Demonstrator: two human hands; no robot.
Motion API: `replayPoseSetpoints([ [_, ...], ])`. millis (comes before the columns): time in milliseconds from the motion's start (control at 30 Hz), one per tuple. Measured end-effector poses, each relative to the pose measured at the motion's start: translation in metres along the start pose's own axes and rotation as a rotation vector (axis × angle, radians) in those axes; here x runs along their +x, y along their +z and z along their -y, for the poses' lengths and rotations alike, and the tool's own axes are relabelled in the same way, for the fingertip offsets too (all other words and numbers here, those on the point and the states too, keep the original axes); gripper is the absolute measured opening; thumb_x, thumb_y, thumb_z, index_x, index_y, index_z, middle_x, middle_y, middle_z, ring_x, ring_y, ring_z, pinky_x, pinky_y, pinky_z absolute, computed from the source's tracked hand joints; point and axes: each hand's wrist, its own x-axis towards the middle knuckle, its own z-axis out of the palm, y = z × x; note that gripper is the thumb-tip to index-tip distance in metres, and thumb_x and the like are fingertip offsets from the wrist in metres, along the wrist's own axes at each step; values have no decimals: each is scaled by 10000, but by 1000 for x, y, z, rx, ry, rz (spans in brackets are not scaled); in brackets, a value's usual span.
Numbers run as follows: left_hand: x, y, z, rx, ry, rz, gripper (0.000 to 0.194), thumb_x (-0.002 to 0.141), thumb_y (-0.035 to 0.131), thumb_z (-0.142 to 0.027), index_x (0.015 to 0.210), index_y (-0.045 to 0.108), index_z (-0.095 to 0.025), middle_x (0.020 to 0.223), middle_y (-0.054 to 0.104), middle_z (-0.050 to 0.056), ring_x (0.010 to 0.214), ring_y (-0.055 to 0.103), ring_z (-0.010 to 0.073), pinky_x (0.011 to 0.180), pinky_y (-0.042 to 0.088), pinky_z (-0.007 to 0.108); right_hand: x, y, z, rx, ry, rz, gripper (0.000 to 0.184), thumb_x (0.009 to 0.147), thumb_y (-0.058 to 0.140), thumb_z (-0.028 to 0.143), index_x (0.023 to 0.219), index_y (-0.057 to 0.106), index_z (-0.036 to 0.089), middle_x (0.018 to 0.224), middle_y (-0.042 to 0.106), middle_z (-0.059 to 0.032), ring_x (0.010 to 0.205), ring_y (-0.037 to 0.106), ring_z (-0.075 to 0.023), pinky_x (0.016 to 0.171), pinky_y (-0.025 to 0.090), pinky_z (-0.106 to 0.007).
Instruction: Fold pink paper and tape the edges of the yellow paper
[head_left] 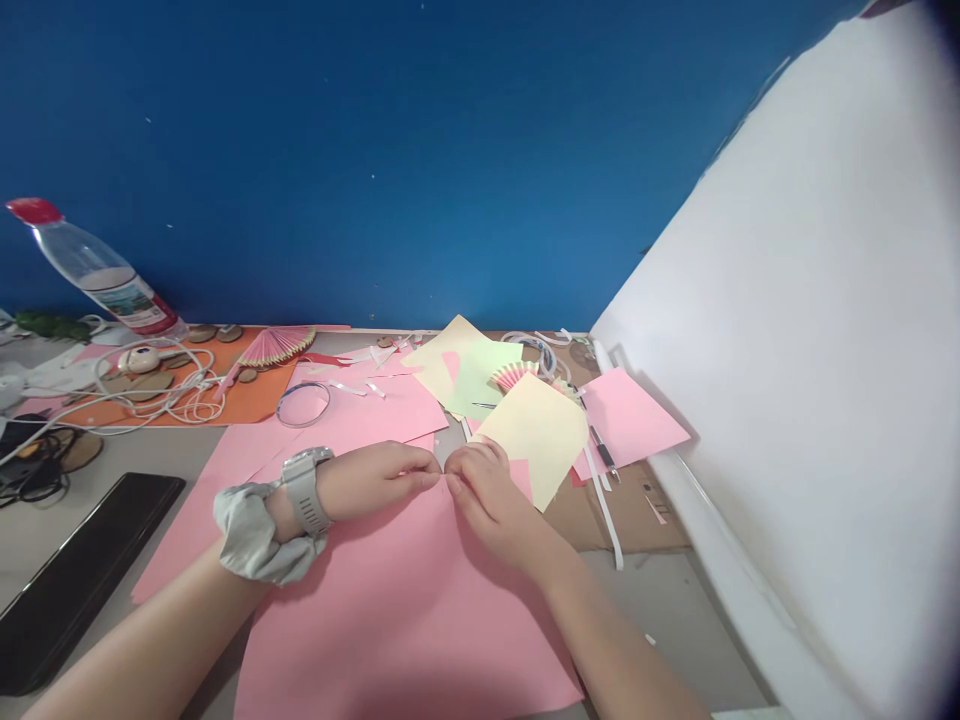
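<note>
My left hand (390, 480) and my right hand (487, 490) meet fingertip to fingertip above a large pink sheet of paper (397, 620). Both are closed in a pinch. Whatever lies between the fingertips is too small to make out. A watch with a grey strap (306, 490) and a pale grey scrunchie (259, 530) circle my left wrist. Just beyond my right hand lie a pale yellow sheet (536, 430) and a light green sheet (480, 375). Another pink sheet (375, 405) spreads behind my left hand.
A clear bottle with a red cap (97, 270) leans at far left, near tangled white cable (176, 395). A black phone (82, 580) lies left. Pleated pink fans (277, 346), a clear ring (303, 404), a pen (602, 448) and white strips (604, 510) lie about. Walls bound the back and right.
</note>
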Motion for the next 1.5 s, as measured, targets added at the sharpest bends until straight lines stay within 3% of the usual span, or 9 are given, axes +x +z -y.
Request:
replayPoseSetpoints([
  [200,-4,-1,-10,-67,-16,-6,292,907,351,-376,768,516,-179,706,477,-33,658,418,116,636,370,225,-2,-3,-1,127,16,23,143,951,294,212,839,378,241,895,502,-9,915,461,-160,973,338,-424],
  [467,-7,-1,-14,-78,12,-1,278,911,342,-347,768,509,-178,705,481,-29,662,426,116,652,378,231,-3,-3,-3,148,-67,-1,123,935,310,204,827,357,237,875,479,-25,877,446,-171,899,387,-404],
  [800,-9,1,-23,3,-13,-74,234,893,367,-286,707,464,-184,658,476,-42,624,416,110,605,339,231,-2,-2,-3,106,-100,-56,108,914,333,190,836,391,237,864,503,-31,867,466,-184,883,384,-429],
  [1500,-5,2,-18,-38,3,-45,223,886,368,-303,745,488,-177,698,482,-26,657,420,116,657,381,233,-4,1,-6,65,-173,-120,115,904,307,155,844,358,239,855,486,-29,865,454,-189,893,342,-437],
])
